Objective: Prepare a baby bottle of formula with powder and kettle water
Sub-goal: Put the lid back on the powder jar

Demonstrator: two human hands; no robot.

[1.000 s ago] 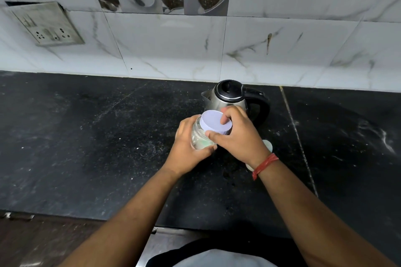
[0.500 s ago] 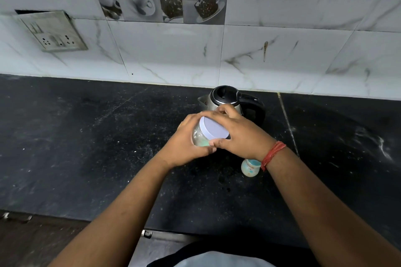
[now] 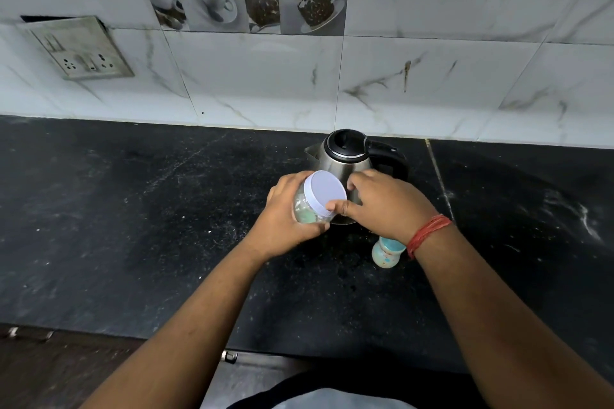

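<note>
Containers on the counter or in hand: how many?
3. A jar with a white lid, held in the left hand; a kettle behind it by the wall; a baby bottle on the counter, partly hidden under the right wrist.

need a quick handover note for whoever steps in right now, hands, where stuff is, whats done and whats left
Left hand: wrapped around the clear jar, holding it tilted above the black counter.
Right hand: fingers on the rim of the jar's white lid, which is on the jar.
Kettle: lid shut, on the counter behind the hands.
Baby bottle: on the counter, partly hidden under the right wrist; whether it is capped cannot be told.
Done: jar picked up.
Left: remove the lid, add powder to the bottle, pour kettle water, close.
</note>
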